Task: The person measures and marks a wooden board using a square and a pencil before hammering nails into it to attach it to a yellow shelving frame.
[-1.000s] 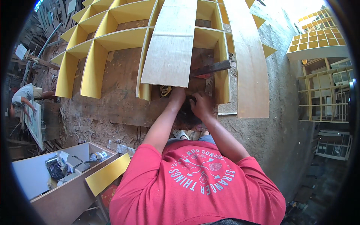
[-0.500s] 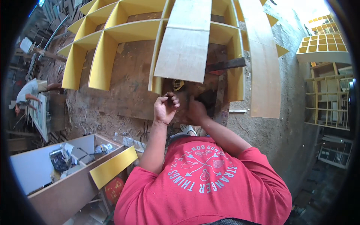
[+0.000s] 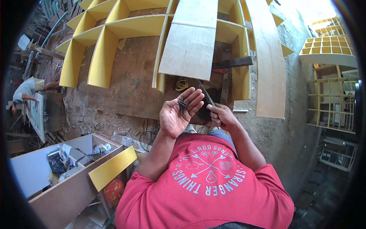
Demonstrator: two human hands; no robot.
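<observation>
Cupping left grip [image 3: 176, 117]: palm up, opened wide, fingers loosely bent, small dark nail-like pieces [image 3: 182, 105] lying on it, just off the near end of the pale plank [image 3: 188, 49].
Right grip [image 3: 222, 115]: closed round a long, thin dark tool [image 3: 206, 92], its far end beside the plank's near edge.
Tape measure [image 3: 182, 84]: just off that edge.
Yellow grid [image 3: 135, 26]: beneath the plank.

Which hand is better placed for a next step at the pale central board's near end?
Probably the right hand: it grips a long dark tool that points toward the pale central board. The left hand is open, palm up, carrying small thin dark pieces.
</observation>
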